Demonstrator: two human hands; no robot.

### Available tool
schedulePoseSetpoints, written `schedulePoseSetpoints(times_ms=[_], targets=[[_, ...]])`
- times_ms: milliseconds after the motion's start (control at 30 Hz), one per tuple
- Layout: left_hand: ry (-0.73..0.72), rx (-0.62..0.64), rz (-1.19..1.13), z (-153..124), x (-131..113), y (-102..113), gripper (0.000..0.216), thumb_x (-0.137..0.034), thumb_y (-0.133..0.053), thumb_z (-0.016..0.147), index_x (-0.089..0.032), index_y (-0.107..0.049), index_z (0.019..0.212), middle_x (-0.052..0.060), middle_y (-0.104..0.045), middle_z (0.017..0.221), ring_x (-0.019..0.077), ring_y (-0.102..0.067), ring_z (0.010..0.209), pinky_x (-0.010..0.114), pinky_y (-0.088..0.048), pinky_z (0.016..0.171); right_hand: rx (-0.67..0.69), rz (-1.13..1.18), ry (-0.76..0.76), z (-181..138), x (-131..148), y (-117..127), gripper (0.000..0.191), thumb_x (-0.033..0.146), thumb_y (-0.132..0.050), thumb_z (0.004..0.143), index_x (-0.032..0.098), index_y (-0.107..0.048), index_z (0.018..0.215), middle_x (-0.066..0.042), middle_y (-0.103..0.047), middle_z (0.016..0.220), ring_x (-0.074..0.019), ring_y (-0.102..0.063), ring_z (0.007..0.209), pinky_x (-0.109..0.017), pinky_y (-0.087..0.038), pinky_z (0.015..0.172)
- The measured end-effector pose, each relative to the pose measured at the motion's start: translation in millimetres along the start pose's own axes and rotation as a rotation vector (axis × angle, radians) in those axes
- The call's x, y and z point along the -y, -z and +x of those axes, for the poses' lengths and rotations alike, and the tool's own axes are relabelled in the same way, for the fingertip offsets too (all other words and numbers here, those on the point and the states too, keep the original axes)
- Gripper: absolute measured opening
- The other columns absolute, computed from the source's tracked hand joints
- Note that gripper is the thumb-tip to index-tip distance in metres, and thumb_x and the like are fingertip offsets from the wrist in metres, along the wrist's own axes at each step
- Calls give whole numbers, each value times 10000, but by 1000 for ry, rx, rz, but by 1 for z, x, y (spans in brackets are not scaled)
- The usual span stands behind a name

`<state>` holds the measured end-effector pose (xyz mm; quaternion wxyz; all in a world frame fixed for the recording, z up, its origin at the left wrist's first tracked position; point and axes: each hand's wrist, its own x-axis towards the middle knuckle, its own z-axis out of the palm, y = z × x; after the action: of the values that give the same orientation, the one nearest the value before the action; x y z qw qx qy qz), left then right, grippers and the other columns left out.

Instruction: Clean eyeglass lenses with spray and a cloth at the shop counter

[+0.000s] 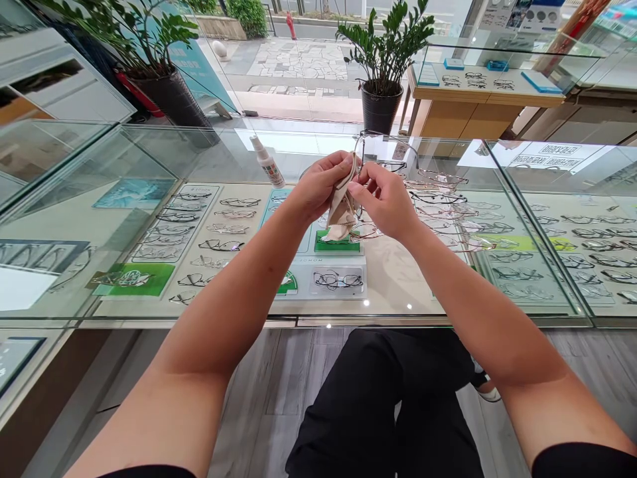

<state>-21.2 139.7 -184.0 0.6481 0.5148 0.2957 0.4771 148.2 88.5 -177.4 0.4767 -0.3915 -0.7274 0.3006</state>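
Above a glass display counter, my left hand pinches a beige cleaning cloth whose loose end hangs down. My right hand is closed on a pair of thin-rimmed glasses, and its fingers meet the cloth at the frame's left lens. The frame's rim rises above both hands. A small white spray bottle lies on the glass to the left of my left hand.
Inside the counter lie several rows of spectacle frames on trays, with green cards among them. A potted plant stands behind the counter, another plant at the back left. A second showcase is at the back right.
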Motion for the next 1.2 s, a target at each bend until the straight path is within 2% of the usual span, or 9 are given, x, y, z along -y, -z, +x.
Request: schedulePoseSetpoints(times_ms=[267, 567, 767, 900, 1067, 1200], targets=[[-3, 22, 18, 1, 2, 2, 334, -466, -830, 980, -222, -637, 860, -9, -650, 734, 119, -632, 611, 246, -505, 555, -8, -24, 8, 0, 1, 0, 226, 304, -665, 977, 249, -508, 824, 10, -612, 809, -150, -467, 681, -359, -375, 684], [0, 19, -4, 1, 3, 3, 348, -433, -823, 995, -213, -614, 825, -21, -616, 715, 107, -608, 591, 249, -500, 570, -2, -58, 2, -1, 5, -1, 229, 275, -686, 979, 246, -508, 839, 6, -626, 830, -158, -463, 701, -365, -376, 713], [11, -10, 25, 0, 3, 1, 323, -371, -818, 1003, -197, -625, 810, -22, -613, 725, 96, -612, 608, 242, -494, 601, 56, -304, -57, -8, 18, -4, 155, 246, -685, 994, 237, -543, 931, -37, -633, 953, -187, -522, 775, -372, -400, 749], [20, -34, 49, -1, 4, 1, 303, -324, -805, 1009, -193, -635, 795, -25, -579, 693, 96, -617, 624, 229, -506, 630, 106, -445, -40, -11, 24, -6, 113, 255, -670, 1007, 226, -564, 1035, -76, -632, 1076, -222, -568, 875, -375, -429, 769], [31, -35, 53, 0, 4, 1, 313, -361, -817, 995, -195, -646, 791, -26, -568, 674, 89, -593, 595, 212, -504, 595, 134, -447, -20, -10, 21, -5, 114, 264, -670, 1010, 218, -577, 1057, -80, -639, 1065, -228, -572, 885, -376, -445, 774], [28, -45, 32, 2, 5, 2, 227, -356, -815, 973, -195, -705, 855, -15, -630, 705, 98, -629, 619, 205, -524, 590, 124, -401, 21, -8, 16, -4, 95, 247, -656, 1003, 221, -592, 1067, -74, -646, 1060, -226, -564, 886, -381, -459, 798]])
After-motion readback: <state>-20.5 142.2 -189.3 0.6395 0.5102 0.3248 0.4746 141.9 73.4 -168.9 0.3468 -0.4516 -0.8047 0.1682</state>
